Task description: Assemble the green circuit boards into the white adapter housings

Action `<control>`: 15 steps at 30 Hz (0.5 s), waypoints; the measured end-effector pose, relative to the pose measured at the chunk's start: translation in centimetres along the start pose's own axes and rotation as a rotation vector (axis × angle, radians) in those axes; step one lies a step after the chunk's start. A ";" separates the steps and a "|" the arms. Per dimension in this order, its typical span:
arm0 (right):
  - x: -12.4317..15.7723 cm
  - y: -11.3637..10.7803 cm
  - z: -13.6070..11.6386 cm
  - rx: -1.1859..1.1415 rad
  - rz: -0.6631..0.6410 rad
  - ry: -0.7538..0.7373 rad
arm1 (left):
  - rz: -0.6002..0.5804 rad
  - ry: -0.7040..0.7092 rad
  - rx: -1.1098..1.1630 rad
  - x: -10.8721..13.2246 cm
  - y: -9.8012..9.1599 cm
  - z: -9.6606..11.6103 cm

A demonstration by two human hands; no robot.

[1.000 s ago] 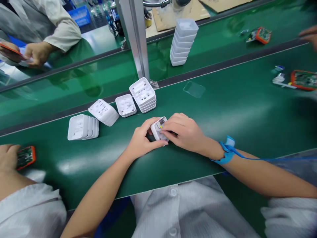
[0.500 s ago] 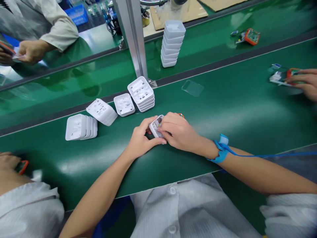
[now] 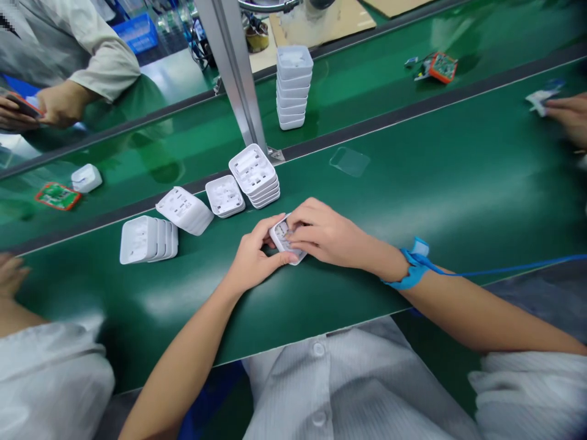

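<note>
A small white plastic housing (image 3: 277, 232), its inside facing up, is tilted in my left hand (image 3: 254, 260). The left thumb presses its near rim and the fingers wrap its far side. My right hand (image 3: 328, 235) has its fingers bent together inside the housing. Any small part between those fingertips is hidden. A blue strap with a cord is around my right wrist. Just beyond my hands stand stacks of white plastic covers: a larger leaning stack (image 3: 254, 171), a low stack (image 3: 224, 195), a slanted stack (image 3: 183, 211) and a tipped stack (image 3: 145, 239).
A clear sheet (image 3: 349, 162) lies on the green belt. Beyond the ledge are a tall stack of white shells (image 3: 293, 88), a metal post (image 3: 233, 73) and orange-edged circuit boards (image 3: 443, 67). Co-workers' hands (image 3: 571, 116) show at the right, left and upper left.
My right fingers have shifted within the housing. An orange-edged piece behind my right hand no longer shows. A board and white shell now lie beyond the left ledge; the left co-worker's hand no longer shows an orange piece.
</note>
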State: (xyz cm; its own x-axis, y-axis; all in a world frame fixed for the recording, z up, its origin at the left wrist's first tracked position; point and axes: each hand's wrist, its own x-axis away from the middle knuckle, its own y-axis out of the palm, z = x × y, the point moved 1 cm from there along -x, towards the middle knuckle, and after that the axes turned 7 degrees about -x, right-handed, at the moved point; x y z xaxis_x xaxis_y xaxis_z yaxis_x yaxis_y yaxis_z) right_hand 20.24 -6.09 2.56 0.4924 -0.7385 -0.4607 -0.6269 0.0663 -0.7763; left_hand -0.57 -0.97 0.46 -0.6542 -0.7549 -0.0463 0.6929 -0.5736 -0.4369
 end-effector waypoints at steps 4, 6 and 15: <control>1.7 -0.9 0.4 0.161 0.013 0.018 | -0.039 -0.028 0.060 -0.1 -0.2 -0.3; 2.2 -0.6 0.4 0.214 0.000 -0.001 | -0.047 -0.027 0.077 -0.2 -0.2 -0.3; 0.8 0.1 1.1 -0.049 0.062 0.142 | -0.078 0.012 0.006 -0.3 -0.3 0.6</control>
State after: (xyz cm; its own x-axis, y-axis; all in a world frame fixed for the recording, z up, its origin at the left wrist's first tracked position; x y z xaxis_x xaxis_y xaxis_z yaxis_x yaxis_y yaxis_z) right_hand 21.23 -5.92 1.60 0.3639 -0.8218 -0.4385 -0.6837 0.0840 -0.7249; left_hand -0.41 -0.78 1.16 -0.7101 -0.7038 -0.0234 0.6414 -0.6327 -0.4338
